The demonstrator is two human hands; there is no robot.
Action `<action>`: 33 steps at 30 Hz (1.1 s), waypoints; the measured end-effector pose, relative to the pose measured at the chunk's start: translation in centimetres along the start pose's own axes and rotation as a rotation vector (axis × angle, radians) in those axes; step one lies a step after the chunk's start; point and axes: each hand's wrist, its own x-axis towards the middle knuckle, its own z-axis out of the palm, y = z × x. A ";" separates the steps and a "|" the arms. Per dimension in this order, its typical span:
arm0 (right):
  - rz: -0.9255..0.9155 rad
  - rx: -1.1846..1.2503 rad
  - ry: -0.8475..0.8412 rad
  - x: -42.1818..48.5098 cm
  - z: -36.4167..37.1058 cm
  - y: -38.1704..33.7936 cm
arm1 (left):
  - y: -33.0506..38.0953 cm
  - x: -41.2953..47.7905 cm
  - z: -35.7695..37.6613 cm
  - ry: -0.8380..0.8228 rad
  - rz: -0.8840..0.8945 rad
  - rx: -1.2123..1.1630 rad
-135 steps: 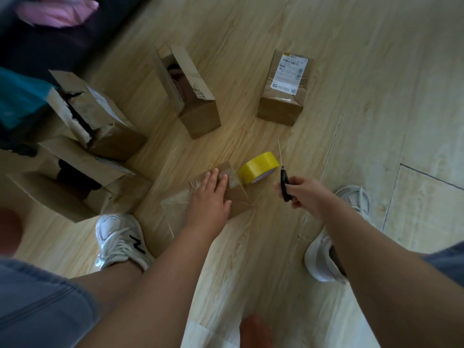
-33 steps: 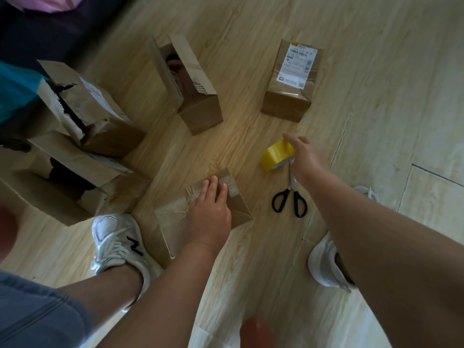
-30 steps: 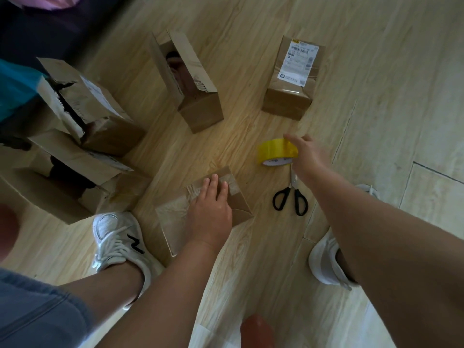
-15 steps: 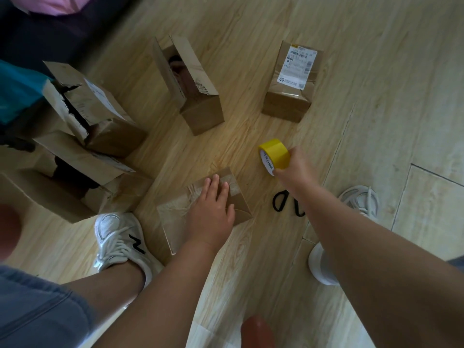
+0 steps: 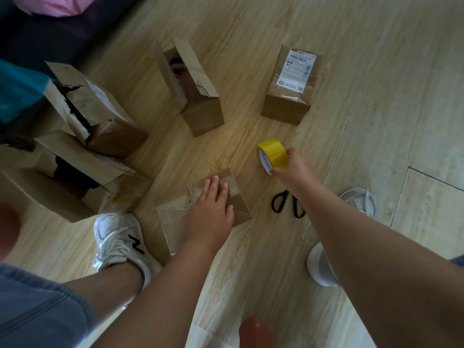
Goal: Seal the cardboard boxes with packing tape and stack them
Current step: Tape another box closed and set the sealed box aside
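A small brown cardboard box [image 5: 173, 222] lies on the wooden floor between my feet. My left hand [image 5: 211, 209] presses flat on its top, fingers straight. My right hand [image 5: 293, 169] grips a roll of yellow packing tape [image 5: 272, 153], lifted off the floor to the right of the box. Black-handled scissors [image 5: 283, 203] lie on the floor under my right forearm, partly hidden. A closed box with a white shipping label [image 5: 291, 89] stands at the back right. An open box [image 5: 190, 86] stands at the back centre.
Two larger torn-open boxes [image 5: 95, 114] [image 5: 62, 187] crowd the left side. My white shoes [image 5: 118, 242] [image 5: 359, 199] flank the small box. A dark sofa edge with pink cloth [image 5: 55, 6] fills the top left.
My right hand set the scissors down on the floor, reached to the yellow tape roll and picked it up. My left hand stayed pressed on the small box.
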 end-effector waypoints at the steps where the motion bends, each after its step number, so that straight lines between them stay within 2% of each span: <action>1: 0.002 -0.003 -0.001 0.0 0.1 0.0 | 0.0 0.0 0.0 0.000 0.000 0.001; 16: 0.021 -0.017 -0.022 0.3 0.0 -0.4 | 0.0 0.0 0.0 0.000 -0.002 0.004; 19: -0.026 -0.043 0.148 -0.9 -0.3 -0.7 | -0.1 -0.1 0.1 0.012 0.004 -0.017; 21: -0.138 -0.023 0.271 -2.2 0.1 -1.0 | -0.2 -0.2 0.1 0.019 0.016 -0.038; 25: -0.388 -0.035 0.110 -5.1 3.1 -0.7 | -0.8 -0.3 -0.1 0.054 -0.003 -0.092; 28: -0.413 -0.021 0.042 -6.5 5.2 -0.1 | -1.4 -0.5 0.4 0.035 -0.006 -0.017; 33: -0.431 -0.043 -0.048 -7.3 8.0 -0.2 | -2.5 -0.5 1.1 -0.132 0.026 0.063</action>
